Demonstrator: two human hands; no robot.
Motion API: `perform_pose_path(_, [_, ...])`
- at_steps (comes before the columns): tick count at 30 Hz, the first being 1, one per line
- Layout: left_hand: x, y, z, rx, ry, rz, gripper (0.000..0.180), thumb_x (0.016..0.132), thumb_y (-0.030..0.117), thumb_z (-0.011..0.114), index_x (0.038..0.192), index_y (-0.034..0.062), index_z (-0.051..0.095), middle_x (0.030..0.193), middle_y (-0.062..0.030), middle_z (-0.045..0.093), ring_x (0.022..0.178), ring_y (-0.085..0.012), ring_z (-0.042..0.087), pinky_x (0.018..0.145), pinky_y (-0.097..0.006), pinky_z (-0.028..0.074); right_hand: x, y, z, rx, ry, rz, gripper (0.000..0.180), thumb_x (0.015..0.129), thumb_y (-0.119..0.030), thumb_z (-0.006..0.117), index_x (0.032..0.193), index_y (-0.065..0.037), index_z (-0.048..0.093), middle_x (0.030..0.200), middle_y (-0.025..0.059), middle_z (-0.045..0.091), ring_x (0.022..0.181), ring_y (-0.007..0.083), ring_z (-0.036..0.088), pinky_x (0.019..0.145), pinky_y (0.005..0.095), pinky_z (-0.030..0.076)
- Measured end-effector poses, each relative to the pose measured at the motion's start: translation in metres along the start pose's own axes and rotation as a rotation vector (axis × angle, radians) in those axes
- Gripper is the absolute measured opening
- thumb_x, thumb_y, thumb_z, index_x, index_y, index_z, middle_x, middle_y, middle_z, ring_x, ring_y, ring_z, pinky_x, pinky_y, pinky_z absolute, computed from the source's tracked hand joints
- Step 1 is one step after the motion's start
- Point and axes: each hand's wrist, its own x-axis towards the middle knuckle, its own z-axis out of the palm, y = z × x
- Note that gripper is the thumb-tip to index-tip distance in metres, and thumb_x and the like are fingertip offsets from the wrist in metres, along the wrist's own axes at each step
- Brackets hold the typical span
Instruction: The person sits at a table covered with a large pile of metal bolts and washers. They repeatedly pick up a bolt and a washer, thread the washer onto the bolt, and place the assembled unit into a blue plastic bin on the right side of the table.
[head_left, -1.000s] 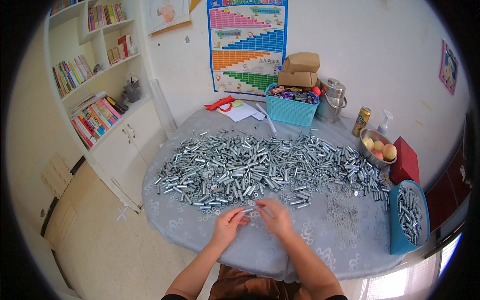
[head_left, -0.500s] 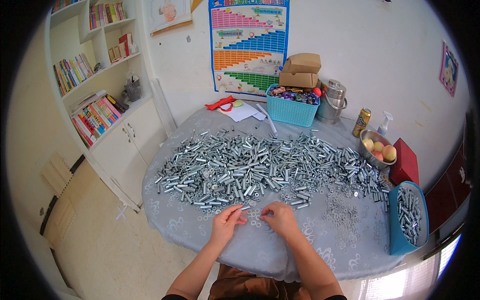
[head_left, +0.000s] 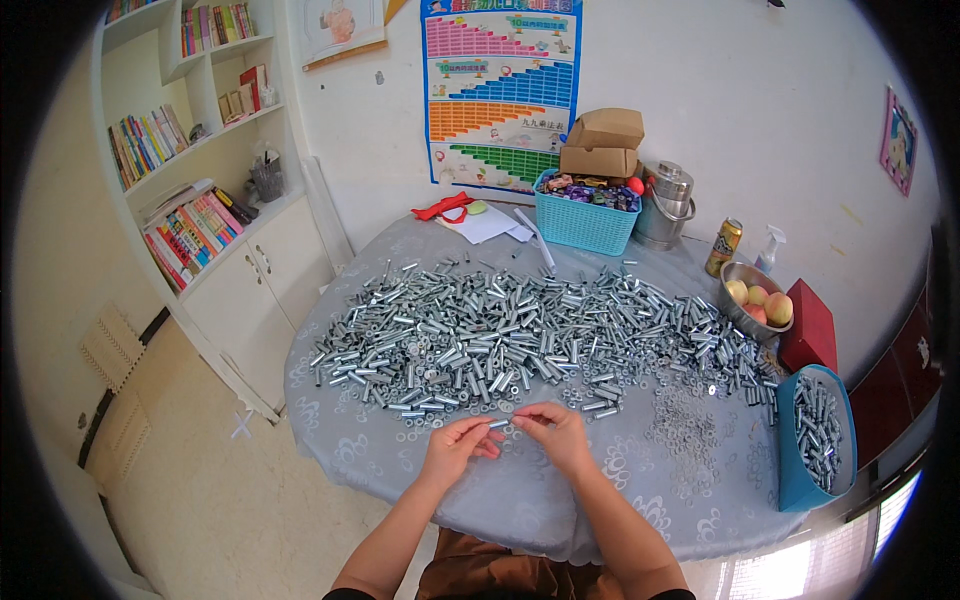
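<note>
Between finger and thumb of my left hand (head_left: 455,450) is a short silvery metal sleeve (head_left: 499,424), held sideways just above the cloth. My right hand (head_left: 556,436) is pinched at the sleeve's right end; whatever small piece lies between those fingertips is too small to make out. Just beyond both hands spreads a wide heap of similar metal sleeves and bolts (head_left: 480,335), with flat rings and nuts scattered along its near edge. Off to the right of my right hand lies a patch of small washers (head_left: 685,432).
A blue bin (head_left: 797,480) of assembled metal pieces stands at the table's right edge. Behind it are a red box (head_left: 810,330), a steel bowl (head_left: 735,308) of fruit, a can (head_left: 723,247) and a spray bottle (head_left: 770,248). A turquoise basket (head_left: 585,222) sits at the back.
My right hand has moved left and slightly up, so its fingertips now meet the end of the sleeve. The sleeve in my left hand has shifted slightly right and down.
</note>
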Motion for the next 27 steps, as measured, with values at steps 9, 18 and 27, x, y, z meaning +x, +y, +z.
perform_pose_path(9, [0.001, 0.006, -0.004, -0.106, 0.005, -0.114, 0.025, 0.091, 0.009, 0.047, 0.11, -0.006, 0.052, 0.092, -0.02, 0.063, 0.072, -0.0218, 0.063, 0.064, -0.03, 0.054, -0.005, -0.006, 0.006, -0.17, -0.041, -0.204, 0.02, 0.076, -0.009, 0.067, 0.096, -0.004, 0.067, 0.085, 0.007, 0.064, 0.079, 0.0139, 0.057, 0.07, 0.0241, 0.045])
perform_pose_path(18, [0.003, 0.004, -0.004, -0.13, 0.073, -0.045, 0.024, 0.091, 0.01, 0.047, 0.108, -0.0063, 0.052, 0.095, -0.0213, 0.062, 0.073, -0.0225, 0.064, 0.064, -0.03, 0.055, 0.007, 0.008, -0.013, -0.59, 0.113, -0.329, 0.016, 0.075, -0.014, 0.065, 0.089, -0.007, 0.068, 0.083, 0.0085, 0.063, 0.074, 0.0243, 0.057, 0.069, 0.0324, 0.045])
perform_pose_path(27, [0.003, 0.002, -0.003, -0.101, 0.096, -0.053, 0.024, 0.09, 0.01, 0.048, 0.107, -0.0066, 0.052, 0.095, -0.0212, 0.062, 0.072, -0.0213, 0.063, 0.063, -0.029, 0.055, 0.006, 0.01, -0.015, -0.855, 0.059, -0.376, 0.013, 0.069, -0.015, 0.07, 0.079, -0.008, 0.068, 0.075, 0.0068, 0.062, 0.071, 0.0235, 0.055, 0.067, 0.0341, 0.044])
